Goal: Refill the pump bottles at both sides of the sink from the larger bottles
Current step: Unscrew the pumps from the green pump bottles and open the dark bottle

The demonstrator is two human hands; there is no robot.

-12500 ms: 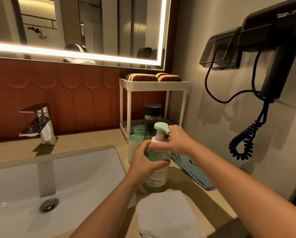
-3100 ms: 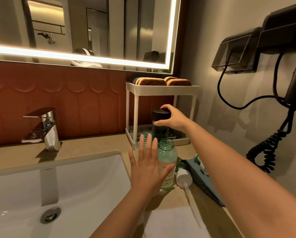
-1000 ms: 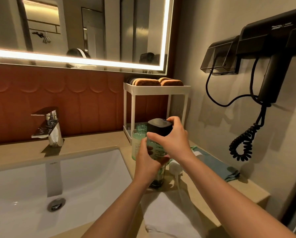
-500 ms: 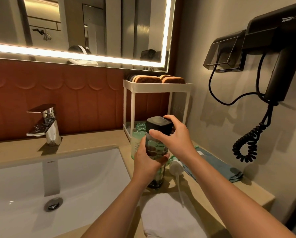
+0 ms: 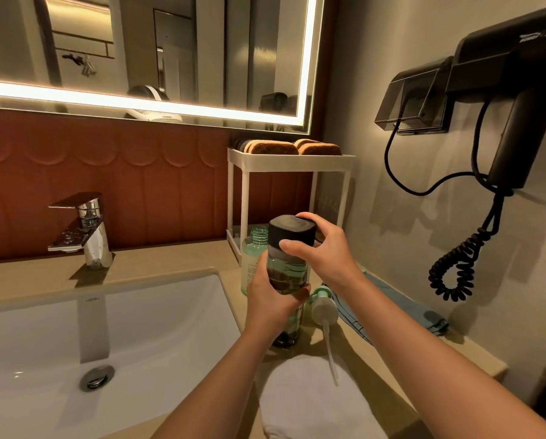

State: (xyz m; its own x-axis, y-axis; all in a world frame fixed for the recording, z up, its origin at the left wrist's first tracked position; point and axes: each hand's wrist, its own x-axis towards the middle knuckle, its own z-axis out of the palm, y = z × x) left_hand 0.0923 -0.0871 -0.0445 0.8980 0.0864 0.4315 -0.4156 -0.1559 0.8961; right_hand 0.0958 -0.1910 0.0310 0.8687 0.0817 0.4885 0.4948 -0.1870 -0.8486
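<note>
Left grip (image 5: 271, 299) holds the large bottle (image 5: 287, 270); right grip (image 5: 325, 251) clasps its black cap (image 5: 292, 231).

The beige worktop (image 5: 170, 261) carries a chrome tap (image 5: 89, 231), a white two-tier rack (image 5: 290, 160), an uncapped green bottle (image 5: 253, 261), a pump head (image 5: 324, 308) lying sideways, a blue cloth (image 5: 395, 312) and a folded white towel (image 5: 309, 400).

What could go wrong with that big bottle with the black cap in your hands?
The right hand grips the black cap while the left hand holds the big bottle; if the cap pops off suddenly, liquid might slosh out. The open green bottle stands just behind the hands and could get knocked over. The pump head lies loose on the counter and might roll.
</note>
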